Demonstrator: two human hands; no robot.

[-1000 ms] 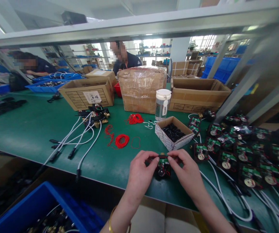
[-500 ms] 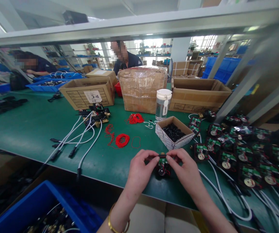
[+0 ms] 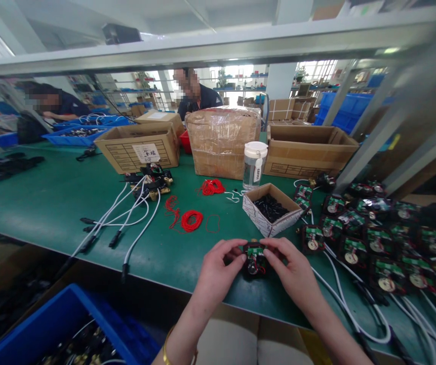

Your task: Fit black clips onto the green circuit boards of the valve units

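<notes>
Pinching the upper left corner of the circuit unit [image 3: 254, 259] between thumb and fingertips, the left hand [image 3: 220, 268] is forming a narrow grip, and the right hand [image 3: 291, 266] is gripping the upper right corner in much the same way. The unit is lying between the two hands with its green board facing up, low over or on the worktop [image 3: 164, 261]; contact is not showing clearly. For good work here, both thumbs should probably be pressing evenly along the rim, since lopsided force could be tilting the casing, and the fingertips should be avoiding the red wires just below them. Just beyond the fingertips, a small carton [image 3: 256, 217] is holding loose black parts [image 3: 273, 207], near enough for a knuckle to be bumping it. Right of the right hand, similar units [image 3: 378, 242] are crowding together. Ahead and left of the left hand, a red coil [image 3: 192, 221] is lying flat. Farther ahead, a lidded bottle [image 3: 254, 170] is standing beside a taped box [image 3: 223, 144].
</notes>
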